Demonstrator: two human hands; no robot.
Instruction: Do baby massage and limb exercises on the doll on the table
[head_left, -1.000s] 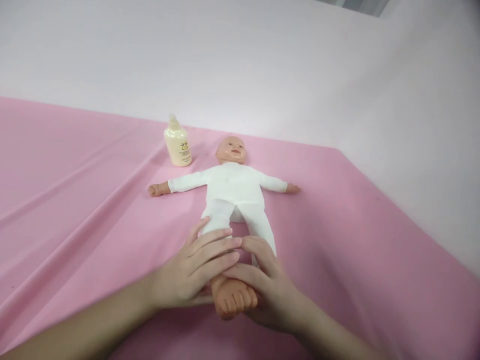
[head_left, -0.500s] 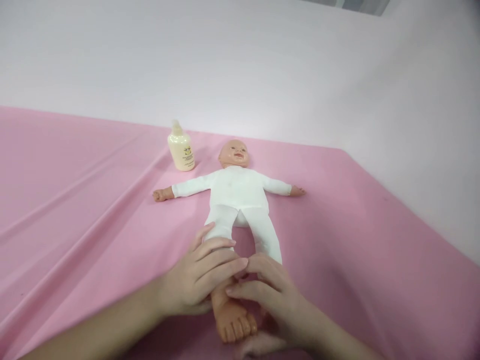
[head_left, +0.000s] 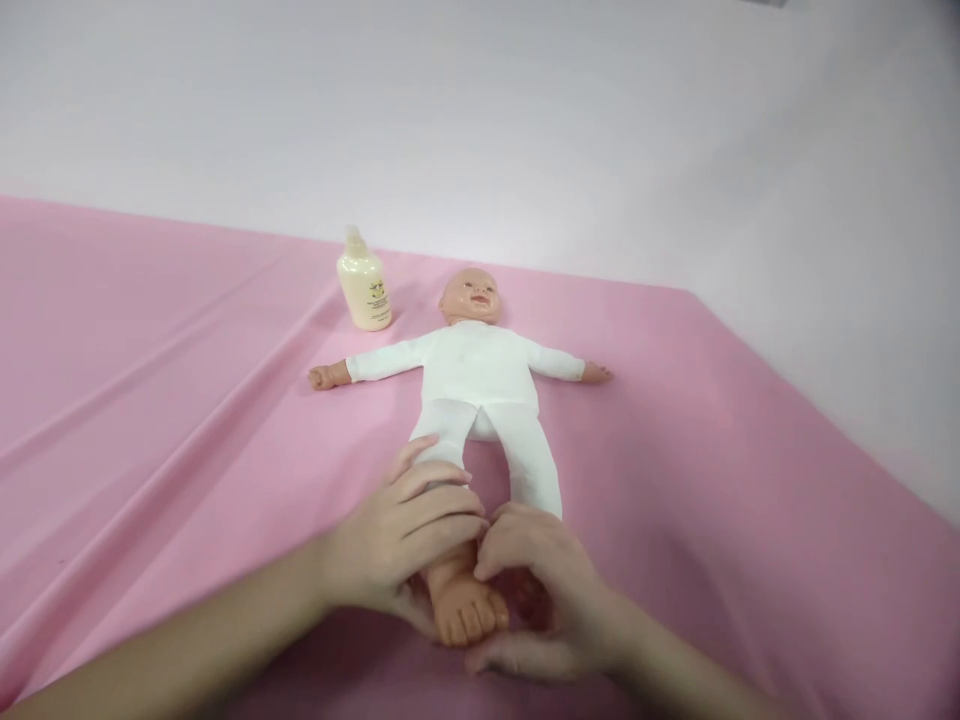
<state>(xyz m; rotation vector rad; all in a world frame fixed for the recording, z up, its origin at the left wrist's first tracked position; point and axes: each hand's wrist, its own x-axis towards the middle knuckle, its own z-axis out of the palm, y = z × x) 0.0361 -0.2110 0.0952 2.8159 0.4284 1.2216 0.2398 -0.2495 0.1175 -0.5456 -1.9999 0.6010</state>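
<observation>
A baby doll (head_left: 480,370) in a white suit lies on its back with its arms spread. Its head points away from me, and its bare foot (head_left: 469,612) sticks out toward me. My left hand (head_left: 420,530) is wrapped over the doll's lower leg, fingers across the top and thumb beside the ankle. Around the inner side of that foot curls my right hand (head_left: 551,590), its fingertips at the ankle and its thumb below the toes. The doll's other foot is mostly hidden behind my right hand.
A pale yellow pump bottle (head_left: 365,288) stands beside the doll's head, on the left. Pink cloth (head_left: 187,380) with folds at the left covers the surface. Behind it is a white wall or sheet (head_left: 480,130).
My right fingers have drawn back from across the ankle to the inner side of the foot. My left hand keeps its hold on the leg. The view has tilted slightly downward.
</observation>
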